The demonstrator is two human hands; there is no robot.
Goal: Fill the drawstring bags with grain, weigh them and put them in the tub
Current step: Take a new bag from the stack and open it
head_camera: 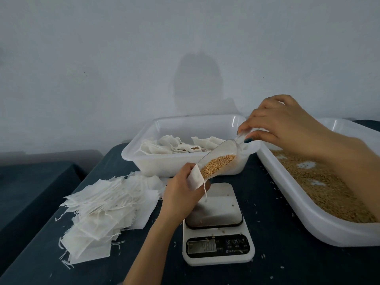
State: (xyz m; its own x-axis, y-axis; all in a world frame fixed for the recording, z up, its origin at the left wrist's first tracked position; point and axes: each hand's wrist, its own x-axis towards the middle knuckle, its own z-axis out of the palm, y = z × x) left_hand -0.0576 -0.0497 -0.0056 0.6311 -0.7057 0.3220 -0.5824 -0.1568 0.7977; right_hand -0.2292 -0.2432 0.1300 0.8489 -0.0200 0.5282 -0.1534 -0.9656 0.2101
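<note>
While the left hand (181, 192) grips a small white bag (195, 178) above the scale (218, 229), its fingers (185, 171) curled round the cloth and holding the mouth open, the right hand (277, 124) pinches the handle of a clear scoop (223, 150) and tilts it down into that mouth. Golden-brown grain (218, 164) lies heaped in the scoop's lower end, right at the bag's rim. The bag is of thin, slightly see-through fabric, and a drawstring hangs loose from its lower corner. It touches neither the scale nor the desk (277, 264). Behind the scale, toward the desk's far edge, a white tub (144, 161) holds several bags lying loosely together. Along the right edge a long white tray (308, 223) is spread with more grain. By the left edge lies a pile (107, 210) of flat empty bags with strings trailing. Stray kernels dot the scale and the dark desk.
</note>
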